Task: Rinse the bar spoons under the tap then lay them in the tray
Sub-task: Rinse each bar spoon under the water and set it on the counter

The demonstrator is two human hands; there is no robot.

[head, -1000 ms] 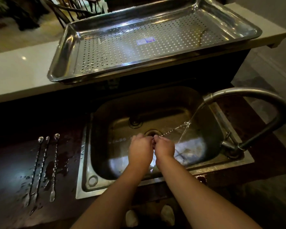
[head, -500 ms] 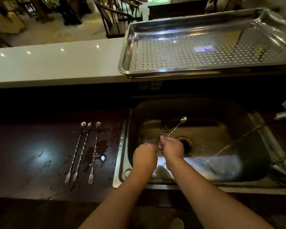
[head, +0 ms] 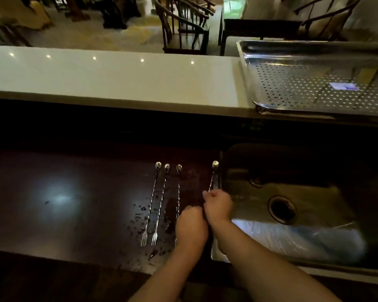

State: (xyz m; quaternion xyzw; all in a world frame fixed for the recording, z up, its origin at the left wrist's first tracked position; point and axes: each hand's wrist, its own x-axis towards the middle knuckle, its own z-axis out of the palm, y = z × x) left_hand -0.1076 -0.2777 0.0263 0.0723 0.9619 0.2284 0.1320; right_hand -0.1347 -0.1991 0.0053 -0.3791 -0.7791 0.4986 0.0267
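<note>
My right hand (head: 218, 207) pinches the twisted shaft of a bar spoon (head: 212, 177) over the sink's left edge, its bowl pointing away from me. My left hand (head: 191, 225) is curled just below and left of the right one, and seems to grip the spoon's hidden lower end. Three more bar spoons (head: 158, 164) (head: 166, 166) (head: 179, 167) lie side by side on the wet dark counter (head: 74, 203), left of my hands. The third one's fork end is hidden under my left hand. The perforated steel tray (head: 247, 79) sits on the raised white counter at upper right.
The steel sink (head: 238, 171) with its drain (head: 282, 209) lies to the right; the tap is out of view. A long white bar top (head: 118, 79) runs across the back. Wooden chairs (head: 183, 25) stand beyond it. Water drops dot the dark counter around the spoons.
Both hands have carried the spoon left, out of the water stream to the sink's left edge. The view has swung left, so the tap is out of frame.
</note>
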